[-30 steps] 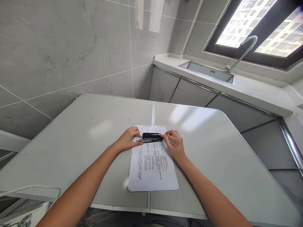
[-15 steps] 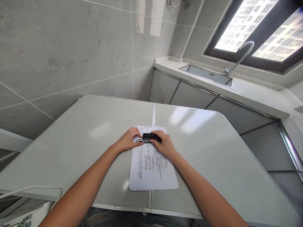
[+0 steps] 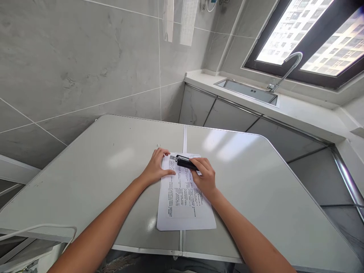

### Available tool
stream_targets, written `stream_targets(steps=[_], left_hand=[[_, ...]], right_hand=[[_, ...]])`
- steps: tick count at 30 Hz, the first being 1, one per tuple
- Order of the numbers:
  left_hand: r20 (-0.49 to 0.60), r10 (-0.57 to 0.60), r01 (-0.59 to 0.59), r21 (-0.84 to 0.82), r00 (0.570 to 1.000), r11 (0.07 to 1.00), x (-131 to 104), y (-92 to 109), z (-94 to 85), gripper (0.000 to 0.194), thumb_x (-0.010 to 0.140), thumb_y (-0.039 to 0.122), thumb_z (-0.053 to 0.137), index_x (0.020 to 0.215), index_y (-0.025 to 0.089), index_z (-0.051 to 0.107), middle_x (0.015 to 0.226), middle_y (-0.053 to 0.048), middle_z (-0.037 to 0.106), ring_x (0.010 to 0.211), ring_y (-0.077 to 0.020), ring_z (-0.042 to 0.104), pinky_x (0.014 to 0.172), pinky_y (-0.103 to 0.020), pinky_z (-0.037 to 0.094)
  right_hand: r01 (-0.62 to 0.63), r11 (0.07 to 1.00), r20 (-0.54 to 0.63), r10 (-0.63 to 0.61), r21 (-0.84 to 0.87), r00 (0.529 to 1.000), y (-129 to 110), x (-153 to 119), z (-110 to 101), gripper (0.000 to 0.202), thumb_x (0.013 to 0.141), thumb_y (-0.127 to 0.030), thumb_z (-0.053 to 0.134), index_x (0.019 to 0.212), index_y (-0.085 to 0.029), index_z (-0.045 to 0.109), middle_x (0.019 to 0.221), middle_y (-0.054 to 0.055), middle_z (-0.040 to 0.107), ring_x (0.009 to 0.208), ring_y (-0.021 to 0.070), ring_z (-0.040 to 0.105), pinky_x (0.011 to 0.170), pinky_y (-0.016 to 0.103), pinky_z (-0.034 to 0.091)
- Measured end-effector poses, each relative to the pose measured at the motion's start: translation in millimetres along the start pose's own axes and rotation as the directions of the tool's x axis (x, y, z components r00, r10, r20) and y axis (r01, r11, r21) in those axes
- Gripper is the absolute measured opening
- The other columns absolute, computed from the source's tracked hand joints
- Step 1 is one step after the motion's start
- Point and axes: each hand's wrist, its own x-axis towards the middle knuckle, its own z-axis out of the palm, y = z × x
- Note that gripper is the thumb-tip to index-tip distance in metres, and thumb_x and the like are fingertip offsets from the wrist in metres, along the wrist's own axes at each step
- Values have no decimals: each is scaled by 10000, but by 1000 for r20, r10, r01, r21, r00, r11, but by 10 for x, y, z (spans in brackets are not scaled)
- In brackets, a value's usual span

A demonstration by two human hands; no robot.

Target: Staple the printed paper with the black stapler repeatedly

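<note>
A black stapler (image 3: pixel 186 163) with a silver metal front is gripped at its rear by my right hand (image 3: pixel 205 178), over the upper part of a printed sheet of paper (image 3: pixel 186 223). The stapler's metal end points left. My left hand (image 3: pixel 156 168) rests at the sheet's upper left edge, thumb and fingers spread apart, with a gap between it and the stapler. Lines of small print cover most of the sheet, which lies across the table's seam. Whether there is more than one sheet I cannot tell.
The pale folding table (image 3: pixel 119 204) has a metal seam (image 3: pixel 184 138) down its middle. A tiny light-coloured piece (image 3: pixel 159 145) lies beyond the sheet. A white cable (image 3: pixel 42 226) loops at the lower left. Behind to the right are a counter with a sink (image 3: pixel 247 91) and a tap (image 3: pixel 294 62).
My left hand has let go of the stapler's front and its fingers have spread. My right hand has drawn the stapler slightly right and turned it over.
</note>
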Motion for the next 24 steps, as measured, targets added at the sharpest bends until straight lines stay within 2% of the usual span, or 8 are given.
stream_targets(steps=[2, 4, 6, 8, 11, 17, 20, 24], left_hand=[[-64, -142, 113, -338, 988, 934, -3, 25, 76, 653, 734, 534, 874, 1240, 237, 587, 1312, -110, 585, 1224, -301, 545, 1034, -446, 429], [39, -275, 225, -687, 961, 690, 9, 32, 139, 511, 887, 573, 719, 1231, 211, 612, 1338, -135, 600, 1254, -298, 577, 1062, -452, 438], [205, -310, 327, -847, 928, 418, 29, 29, 165, 480, 968, 580, 598, 1212, 171, 652, 1322, -157, 635, 1229, -290, 617, 1079, -447, 451], [308, -296, 389, -880, 904, 273, 49, 26, 158, 471, 1000, 539, 560, 1213, 138, 683, 1297, -167, 669, 1185, -273, 649, 1076, -424, 471], [348, -278, 413, -882, 895, 227, 63, 22, 128, 382, 1014, 418, 577, 1191, 109, 718, 1243, -170, 713, 1152, -252, 677, 1063, -386, 502], [332, -282, 400, -887, 900, 233, 52, -6, 114, 265, 994, 225, 606, 1162, 77, 749, 1247, -180, 727, 1190, -238, 684, 1079, -345, 516], [341, -277, 403, -891, 898, 209, 52, -25, 112, 275, 1004, 197, 575, 1168, 61, 747, 1253, -190, 725, 1217, -239, 680, 1109, -340, 503], [357, -268, 415, -887, 895, 204, 55, -29, 113, 273, 999, 185, 579, 1170, 50, 743, 1224, -192, 735, 1212, -241, 686, 1130, -347, 498]], right_hand=[[89, 995, -99, -94, -52, 991, -33, -7, -10, 472, 909, -32, 549, 1276, -304, 669, 1086, 53, 746, 973, 245, 662, 856, 442, 526], [145, 984, -132, -158, -101, 979, -64, -22, -11, 515, 912, -14, 547, 1324, -304, 655, 1105, 58, 754, 968, 236, 673, 859, 443, 517], [241, 957, -73, -255, -159, 964, -84, -44, -8, 519, 926, -14, 567, 1344, -311, 649, 1127, 51, 764, 984, 224, 687, 875, 433, 513], [370, 904, 46, -369, -212, 928, -88, -69, -6, 492, 946, -35, 597, 1330, -335, 661, 1162, 29, 770, 1014, 211, 698, 901, 419, 510], [432, 867, 136, -411, -247, 902, -70, -101, -11, 420, 981, -92, 620, 1281, -377, 692, 1199, 0, 769, 1028, 195, 712, 909, 399, 521], [248, 964, 308, -210, -91, 928, -54, -109, -24, 321, 1024, -209, 618, 1234, -428, 722, 1171, -22, 778, 1027, 188, 740, 927, 377, 573], [227, 966, 313, -180, -124, 932, -52, -111, -17, 304, 1026, -214, 609, 1226, -410, 729, 1150, -15, 785, 1018, 191, 744, 926, 378, 584], [282, 946, 297, -226, -161, 928, -27, -131, -2, 335, 1021, -181, 606, 1226, -418, 725, 1166, -32, 781, 1018, 187, 743, 929, 377, 574]])
